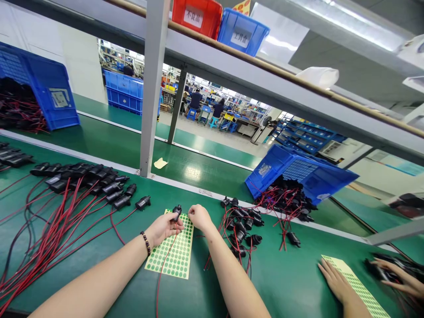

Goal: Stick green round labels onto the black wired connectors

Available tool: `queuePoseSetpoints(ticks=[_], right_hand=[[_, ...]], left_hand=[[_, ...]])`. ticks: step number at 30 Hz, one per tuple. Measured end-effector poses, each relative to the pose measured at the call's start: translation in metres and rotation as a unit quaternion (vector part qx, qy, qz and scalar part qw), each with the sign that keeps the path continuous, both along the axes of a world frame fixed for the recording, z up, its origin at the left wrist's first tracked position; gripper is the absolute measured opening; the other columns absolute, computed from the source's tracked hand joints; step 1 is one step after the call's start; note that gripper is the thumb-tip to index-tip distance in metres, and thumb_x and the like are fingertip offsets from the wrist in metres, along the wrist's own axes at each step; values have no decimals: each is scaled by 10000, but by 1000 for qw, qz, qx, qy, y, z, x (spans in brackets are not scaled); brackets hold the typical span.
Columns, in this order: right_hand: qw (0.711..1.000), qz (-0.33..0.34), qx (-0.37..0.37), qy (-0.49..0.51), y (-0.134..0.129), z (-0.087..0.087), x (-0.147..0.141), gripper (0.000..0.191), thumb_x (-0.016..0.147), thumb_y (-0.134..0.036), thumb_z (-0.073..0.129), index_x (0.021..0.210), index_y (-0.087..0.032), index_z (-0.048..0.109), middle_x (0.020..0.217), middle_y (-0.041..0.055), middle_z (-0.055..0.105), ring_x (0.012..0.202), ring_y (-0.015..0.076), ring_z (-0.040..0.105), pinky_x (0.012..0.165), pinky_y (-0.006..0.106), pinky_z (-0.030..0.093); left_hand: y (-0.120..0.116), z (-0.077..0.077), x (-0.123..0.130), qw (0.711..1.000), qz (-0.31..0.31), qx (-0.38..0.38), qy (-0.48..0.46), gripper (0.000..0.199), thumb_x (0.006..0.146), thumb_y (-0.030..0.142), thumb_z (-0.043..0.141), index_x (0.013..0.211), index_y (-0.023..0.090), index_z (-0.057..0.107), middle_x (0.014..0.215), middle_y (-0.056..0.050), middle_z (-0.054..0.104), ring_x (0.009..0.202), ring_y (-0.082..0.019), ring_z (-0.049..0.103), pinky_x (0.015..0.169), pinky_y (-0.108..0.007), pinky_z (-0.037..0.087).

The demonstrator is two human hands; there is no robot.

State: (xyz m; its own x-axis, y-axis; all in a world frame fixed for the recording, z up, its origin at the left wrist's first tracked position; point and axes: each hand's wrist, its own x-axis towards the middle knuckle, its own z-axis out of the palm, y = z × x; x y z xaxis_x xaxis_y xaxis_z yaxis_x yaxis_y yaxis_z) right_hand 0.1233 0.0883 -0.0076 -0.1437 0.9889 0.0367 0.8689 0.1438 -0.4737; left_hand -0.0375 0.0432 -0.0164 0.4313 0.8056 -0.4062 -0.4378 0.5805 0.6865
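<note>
We have the black cylindrical part [177, 213] in our left hand [164, 229], above the far end of the sticker sheet [181, 261], thumb and fingers closed on it, its red wire [159, 282] running down over the sheet. Our right hand [200, 217] curls at the sheet's far right corner; we cannot tell whether its fingers pinch anything.

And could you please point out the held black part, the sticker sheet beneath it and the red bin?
Held black part [178, 212]: head view, on its dark body.
Sticker sheet [178, 251]: head view, on its lower half.
Red bin [209, 23]: head view, front wall beside its label.
</note>
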Motion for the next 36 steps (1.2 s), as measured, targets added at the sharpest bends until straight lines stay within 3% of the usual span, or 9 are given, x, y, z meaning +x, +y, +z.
queuePoseSetpoints(ticks=[9, 14, 16, 20, 22, 27, 32, 36], right_hand=[[997, 16, -3, 80, -6, 5, -2, 119, 605, -97, 499, 535, -163, 568, 562, -5, 542, 541, 113, 472, 528, 220, 332], [981, 7, 12, 194, -33, 22, 6, 125, 715, -209, 451, 657, -161, 550, 601, -19, 516, 558, 99, 471, 544, 204, 376], [957, -10, 15, 290, -49, 29, 9, 140, 746, -261, 449, 706, -163, 539, 646, -12, 527, 586, 103, 487, 576, 217, 401], [857, -22, 3, 515, -79, 37, 5, 140, 702, -281, 570, 638, -161, 538, 836, 31, 546, 734, 136, 525, 679, 255, 421], [843, -10, 4, 537, -89, 38, 0, 148, 702, -263, 583, 603, -161, 539, 867, 43, 538, 810, 156, 522, 734, 270, 413], [865, 19, 31, 501, -97, 36, -6, 105, 702, -192, 570, 599, -172, 574, 819, 32, 521, 804, 150, 502, 744, 272, 396], [887, 38, 31, 460, -98, 31, -6, 103, 687, -137, 560, 592, -171, 581, 840, 30, 511, 822, 149, 508, 764, 279, 394], [890, 50, 30, 452, -99, 28, -7, 103, 683, -116, 548, 604, -174, 577, 839, 23, 517, 823, 144, 513, 767, 277, 395]], left_hand=[[1, -3, 2, 1000, 13, 16, 14, 260, 801, 347, 458, 753, 105, 539, 723, -80, 634, 711, -154, 630, 703, -257, 476], [-5, 2, 4, 997, 9, 80, 6, 216, 689, 218, 632, 838, 139, 496, 829, -61, 627, 775, -150, 611, 745, -270, 448], [-12, 7, 7, 988, -6, 153, 14, 266, 638, 176, 669, 810, 145, 469, 809, -45, 614, 753, -152, 599, 736, -284, 436], [-24, 13, 13, 948, -8, 298, 108, 326, 641, 191, 651, 832, 188, 388, 672, 45, 533, 614, -99, 503, 628, -243, 391], [-28, 13, 16, 920, -3, 344, 190, 318, 661, 214, 628, 848, 201, 370, 676, 58, 488, 600, -91, 454, 596, -226, 363], [-32, 10, 19, 847, 9, 417, 331, 222, 691, 239, 582, 784, 190, 386, 671, 54, 382, 596, -94, 368, 552, -211, 307], [-34, 11, 21, 839, -23, 438, 324, 163, 715, 204, 527, 766, 188, 373, 678, 48, 374, 596, -95, 344, 541, -208, 297], [-35, 11, 21, 838, -11, 439, 324, 179, 665, 128, 508, 758, 192, 369, 691, 48, 371, 608, -97, 349, 549, -206, 304]])
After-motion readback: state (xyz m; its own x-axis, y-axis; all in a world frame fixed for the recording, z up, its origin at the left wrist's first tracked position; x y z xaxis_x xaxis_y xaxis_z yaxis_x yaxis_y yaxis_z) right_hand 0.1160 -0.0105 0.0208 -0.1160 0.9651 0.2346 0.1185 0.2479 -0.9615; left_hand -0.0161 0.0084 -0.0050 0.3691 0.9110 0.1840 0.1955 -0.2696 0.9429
